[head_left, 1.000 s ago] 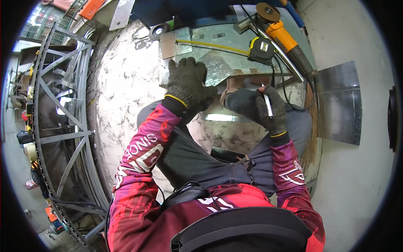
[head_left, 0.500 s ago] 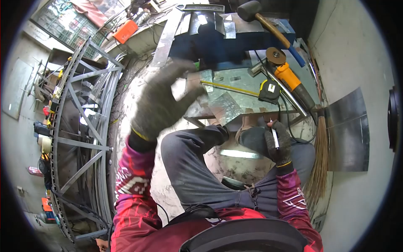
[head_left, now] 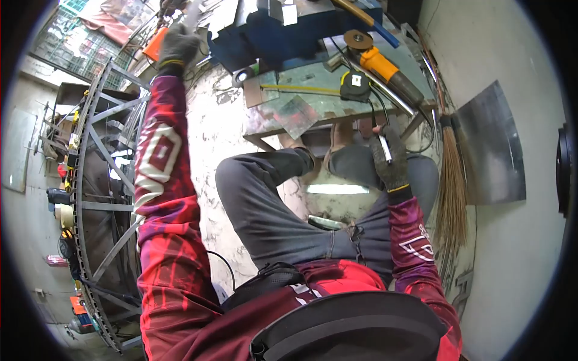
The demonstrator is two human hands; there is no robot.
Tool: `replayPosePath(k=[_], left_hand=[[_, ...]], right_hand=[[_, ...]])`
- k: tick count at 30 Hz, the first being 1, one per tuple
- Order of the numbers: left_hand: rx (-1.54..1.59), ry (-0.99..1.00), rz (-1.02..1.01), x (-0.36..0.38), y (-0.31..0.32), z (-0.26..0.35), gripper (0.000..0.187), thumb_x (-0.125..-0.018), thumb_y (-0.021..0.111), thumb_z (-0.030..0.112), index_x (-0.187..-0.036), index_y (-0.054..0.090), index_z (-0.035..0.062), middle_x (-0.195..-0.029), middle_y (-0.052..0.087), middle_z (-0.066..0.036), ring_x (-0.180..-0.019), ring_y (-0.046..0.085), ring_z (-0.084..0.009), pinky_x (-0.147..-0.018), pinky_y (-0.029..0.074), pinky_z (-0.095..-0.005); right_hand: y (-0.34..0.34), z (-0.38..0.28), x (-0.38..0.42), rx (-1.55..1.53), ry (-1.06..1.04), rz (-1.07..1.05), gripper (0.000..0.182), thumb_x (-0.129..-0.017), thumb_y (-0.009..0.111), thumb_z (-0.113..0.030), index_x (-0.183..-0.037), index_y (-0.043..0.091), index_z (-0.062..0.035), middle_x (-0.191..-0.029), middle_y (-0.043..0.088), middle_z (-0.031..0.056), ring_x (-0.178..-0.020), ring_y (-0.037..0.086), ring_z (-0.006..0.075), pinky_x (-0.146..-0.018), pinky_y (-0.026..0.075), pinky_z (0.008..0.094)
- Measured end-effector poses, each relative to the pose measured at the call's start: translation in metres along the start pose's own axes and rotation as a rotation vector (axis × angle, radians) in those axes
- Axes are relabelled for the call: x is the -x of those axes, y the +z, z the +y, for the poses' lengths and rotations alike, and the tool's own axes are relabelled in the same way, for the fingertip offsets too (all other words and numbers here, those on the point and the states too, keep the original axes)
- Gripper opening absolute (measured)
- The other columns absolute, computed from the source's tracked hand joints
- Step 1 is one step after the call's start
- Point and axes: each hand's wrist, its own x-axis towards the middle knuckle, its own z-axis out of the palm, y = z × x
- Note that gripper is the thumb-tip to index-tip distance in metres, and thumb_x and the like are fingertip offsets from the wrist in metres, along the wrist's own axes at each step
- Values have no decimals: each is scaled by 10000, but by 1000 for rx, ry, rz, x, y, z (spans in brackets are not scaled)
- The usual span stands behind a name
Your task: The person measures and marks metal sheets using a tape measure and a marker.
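My left hand [head_left: 179, 47], in a dark grey work glove, reaches out to the upper left with its fingers curled. They appear closed on the near end of a thin pale metal strip [head_left: 192, 17], which is blurred. My right hand [head_left: 390, 157], gloved too, rests over my right thigh, closed around a slim silver pen [head_left: 385, 148]. In front of my knees, a tape measure [head_left: 355, 85] lies on the low metal-topped bench [head_left: 319, 75] with its yellow blade [head_left: 301, 89] pulled out leftward. A small square sheet-metal piece [head_left: 296, 117] overhangs the bench's near edge.
An orange angle grinder [head_left: 385, 69] lies at the bench's right, its cord hanging down. Behind stands a dark blue block [head_left: 265, 39] with metal offcuts and a mallet handle [head_left: 367, 23]. A broom [head_left: 453, 186] and sheet metal [head_left: 492, 147] lean right; a steel truss frame [head_left: 111, 129] stands left.
My left hand has moved from above the bench's left side to the far upper left, and the metal strip has shifted with it. The view has tilted; my right hand still holds the pen.
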Motion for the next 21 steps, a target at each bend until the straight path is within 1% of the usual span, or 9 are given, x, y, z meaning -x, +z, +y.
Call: replayPosePath(k=[3,6,8,10,12,14,16,18,21], left_hand=[[350,71,40,3,-60,-16,388,-888,760,193,-1240,690,44,-858,673,-17,-739,589,-108,-659,485,-289],[349,47,-18,56,-129,3,531,-953,713,154,-1460,586,61,-891,650,6,-721,541,-69,-643,461,-241],[280,-97,-154,89,-150,9,431,-989,662,144,-1407,623,46,-890,652,4,-707,552,-75,-620,469,-248],[408,53,-164,111,-124,-45,308,-1000,650,146,-1286,669,33,-869,641,-5,-689,540,-96,-631,484,-288],[188,160,-242,158,-113,-30,149,-964,672,132,-1063,672,21,-824,609,-30,-718,566,-135,-672,499,-326],[154,376,-208,192,-66,-35,153,-895,714,156,-930,613,46,-803,606,-95,-755,643,-254,-710,517,-379],[-223,429,-342,211,-39,-10,211,-818,746,196,-882,581,80,-831,610,-149,-825,659,-384,-719,523,-437],[-77,365,-510,222,-9,-2,216,-784,740,208,-887,580,105,-883,631,-163,-894,635,-443,-737,518,-495],[-5,467,-550,228,33,-2,164,-814,711,172,-902,601,87,-889,614,-165,-888,639,-423,-744,510,-481]], right_hand=[[-1,12,2,-90,-61,54,201,-1018,663,-62,-1218,648,-53,-996,693,28,-896,635,109,-797,523,290],[5,13,-3,-492,18,89,167,-1040,634,-55,-1206,654,-54,-994,706,21,-879,636,95,-785,517,269],[1,-2,-7,-467,39,86,147,-1057,615,-53,-1197,658,-53,-981,715,24,-883,642,87,-787,520,261],[0,-6,-8,-543,109,69,140,-1050,622,-44,-1185,658,-48,-987,719,23,-887,647,93,-796,525,262],[2,-3,-6,-400,96,67,173,-1035,630,-34,-1205,661,-42,-1035,722,50,-937,665,113,-812,557,284],[7,-12,-2,-371,-33,62,205,-1000,667,-11,-1204,662,-31,-1106,728,56,-993,682,139,-865,568,309],[13,2,-2,-296,-26,30,225,-978,692,-2,-1200,664,-21,-1136,730,83,-1024,700,174,-906,569,325],[11,2,-1,-529,55,-35,234,-968,706,-13,-1198,665,-24,-1135,734,113,-1029,716,196,-896,574,332],[5,-22,-13,-217,-77,-41,290,-943,740,-33,-1222,660,-25,-1129,734,130,-1022,727,215,-892,579,343]])
